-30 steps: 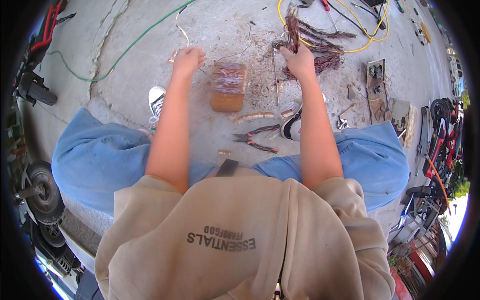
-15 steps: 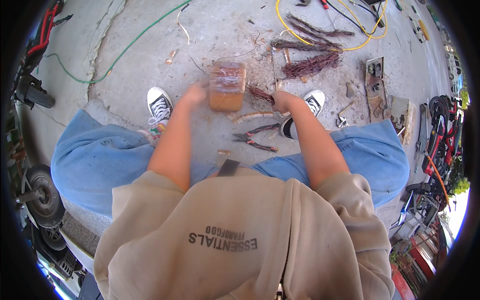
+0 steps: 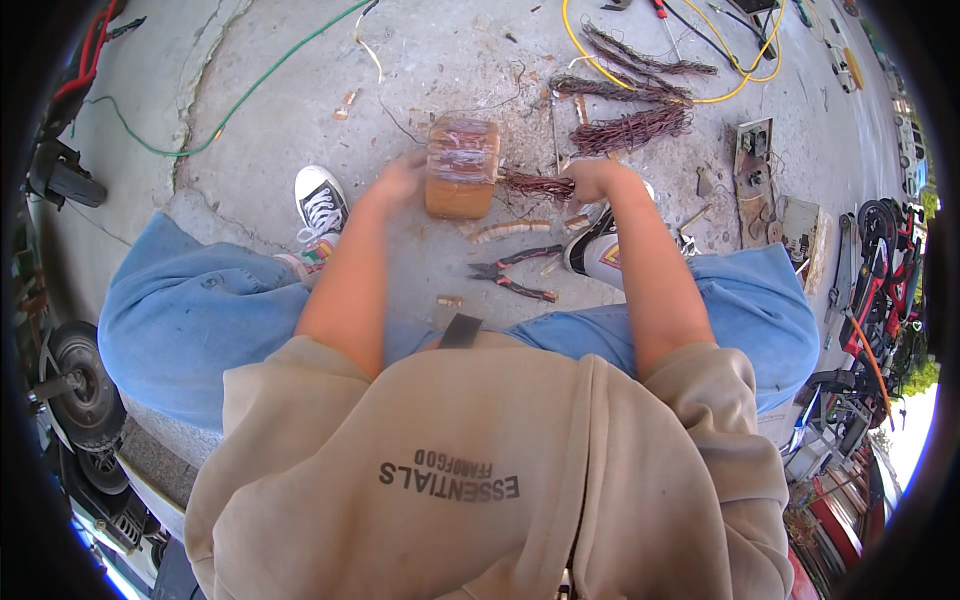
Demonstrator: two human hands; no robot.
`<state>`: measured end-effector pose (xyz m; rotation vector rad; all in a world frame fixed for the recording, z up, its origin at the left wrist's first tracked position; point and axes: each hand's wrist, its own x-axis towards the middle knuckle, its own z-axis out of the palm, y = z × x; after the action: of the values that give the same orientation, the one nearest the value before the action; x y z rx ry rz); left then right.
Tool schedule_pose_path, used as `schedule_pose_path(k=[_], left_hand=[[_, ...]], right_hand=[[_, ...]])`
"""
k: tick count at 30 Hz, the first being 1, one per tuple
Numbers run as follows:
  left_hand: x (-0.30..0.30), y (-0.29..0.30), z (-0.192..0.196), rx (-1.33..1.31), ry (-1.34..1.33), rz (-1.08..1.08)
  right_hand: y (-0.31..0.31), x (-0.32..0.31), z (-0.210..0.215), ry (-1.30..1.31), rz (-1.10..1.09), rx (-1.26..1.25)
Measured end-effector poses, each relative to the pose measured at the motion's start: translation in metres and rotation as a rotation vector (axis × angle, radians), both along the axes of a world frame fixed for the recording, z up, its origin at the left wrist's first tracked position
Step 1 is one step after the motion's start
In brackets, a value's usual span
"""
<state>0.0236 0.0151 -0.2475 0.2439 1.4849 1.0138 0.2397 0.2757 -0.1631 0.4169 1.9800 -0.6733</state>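
Note:
A brown block (image 3: 460, 199) with shiny, clear-looking wrapping on its top stands on the concrete between my feet. From its right side runs a bundle of dark reddish wire (image 3: 535, 186). My right hand (image 3: 590, 180) is closed around the outer end of that bundle, just above my right shoe. At the block's left side is my left hand (image 3: 402, 178), its fingers smeared by motion; whether it touches the block is unclear. Pliers (image 3: 515, 274) with red and black handles lie open on the ground, nearer to me than the block.
Several wire bundles (image 3: 630, 130) lie beyond my right hand, beside a yellow hose (image 3: 568, 35). A green cord (image 3: 270, 75) crosses the floor at far left. A metal plate (image 3: 752, 165) and scraps lie to the right. A curved pale strip (image 3: 508, 229) lies near the block.
My right hand has moved to the right, and a longer stretch of the wire bundle shows between it and the block. The block has shifted slightly right. My left hand stays beside it.

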Motion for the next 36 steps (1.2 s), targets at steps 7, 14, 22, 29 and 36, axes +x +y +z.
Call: schedule_pose_path(k=[7, 14, 22, 29, 36], left_hand=[[0.0, 0.0, -0.009, 0.011, -0.053, 0.042], [-0.011, -0.01, -0.001, -0.086, -0.22, 0.211], [0.011, 0.0, 0.015, 0.022, -0.155, 0.483], [-0.039, -0.011, 0.01, -0.25, 0.775, 0.463], [-0.067, -0.057, 0.039, -0.574, 1.127, 0.759]], right_hand=[[-0.04, 0.007, -0.033, 0.43, -0.04, 0.246], [-0.088, -0.048, -0.069, 0.544, -0.06, 0.286], [-0.073, -0.043, -0.084, 0.686, -0.089, 0.198], [-0.018, -0.061, 0.002, 0.775, -0.484, 0.042], [-0.004, -0.077, 0.051, 0.859, -0.596, 0.02]])
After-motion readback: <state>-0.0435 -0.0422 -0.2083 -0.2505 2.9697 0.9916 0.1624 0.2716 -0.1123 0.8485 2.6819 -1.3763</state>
